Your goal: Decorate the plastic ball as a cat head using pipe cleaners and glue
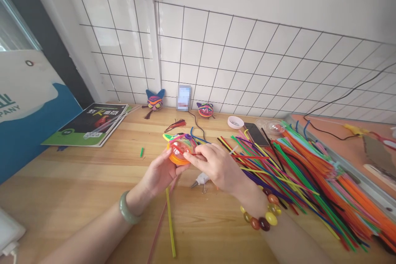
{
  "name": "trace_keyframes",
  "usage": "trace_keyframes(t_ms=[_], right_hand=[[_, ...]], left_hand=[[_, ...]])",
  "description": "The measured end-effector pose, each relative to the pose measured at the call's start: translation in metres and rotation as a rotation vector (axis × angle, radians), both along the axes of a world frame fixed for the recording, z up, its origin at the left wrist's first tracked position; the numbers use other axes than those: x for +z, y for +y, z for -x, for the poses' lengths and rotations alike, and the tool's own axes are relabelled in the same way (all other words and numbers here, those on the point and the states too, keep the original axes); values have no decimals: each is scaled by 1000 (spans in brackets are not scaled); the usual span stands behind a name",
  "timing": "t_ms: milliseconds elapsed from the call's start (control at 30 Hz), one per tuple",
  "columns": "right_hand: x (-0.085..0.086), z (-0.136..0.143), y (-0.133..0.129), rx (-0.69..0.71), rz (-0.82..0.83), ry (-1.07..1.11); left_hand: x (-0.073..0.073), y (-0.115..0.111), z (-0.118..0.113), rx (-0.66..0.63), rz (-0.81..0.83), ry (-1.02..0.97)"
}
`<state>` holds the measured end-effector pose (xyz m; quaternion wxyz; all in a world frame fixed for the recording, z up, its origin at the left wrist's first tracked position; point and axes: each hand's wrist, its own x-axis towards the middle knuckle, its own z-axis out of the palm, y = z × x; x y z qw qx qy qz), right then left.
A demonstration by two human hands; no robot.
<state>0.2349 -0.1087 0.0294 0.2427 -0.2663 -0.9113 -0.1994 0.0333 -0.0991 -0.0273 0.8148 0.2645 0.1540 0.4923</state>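
Observation:
A round clear plastic ball (pixel 182 152), partly wrapped in orange, red and pink pipe cleaners with a green and yellow pointed piece on top, is held above the table. My left hand (pixel 161 172) grips it from the left and below. My right hand (pixel 215 165) is closed at its right side, pinching a red pipe cleaner whose end lies across the front of the ball. Beneath the right hand, a white glue gun (pixel 202 179) is partly hidden. A yellow pipe cleaner (pixel 170 222) and a pink one hang or lie below the ball.
Colourful pipe cleaners (pixel 297 177) spread over the right side. Behind stand two wrapped figures (pixel 155 101) and a lit phone (pixel 183 98). A pink dish (pixel 235 122), a dark phone (pixel 256 134) and a tassel (pixel 175 125) lie farther back; a book (pixel 93 126) is left.

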Motion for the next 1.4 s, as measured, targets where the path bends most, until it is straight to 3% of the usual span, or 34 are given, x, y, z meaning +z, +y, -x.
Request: trace_keyframes(t_ms=[833, 1400], right_hand=[[4, 0, -1, 42, -40, 28], [5, -2, -1, 86, -166, 43]], left_hand=[[2, 0, 3, 13, -77, -40], [2, 2, 10, 32, -125, 25]])
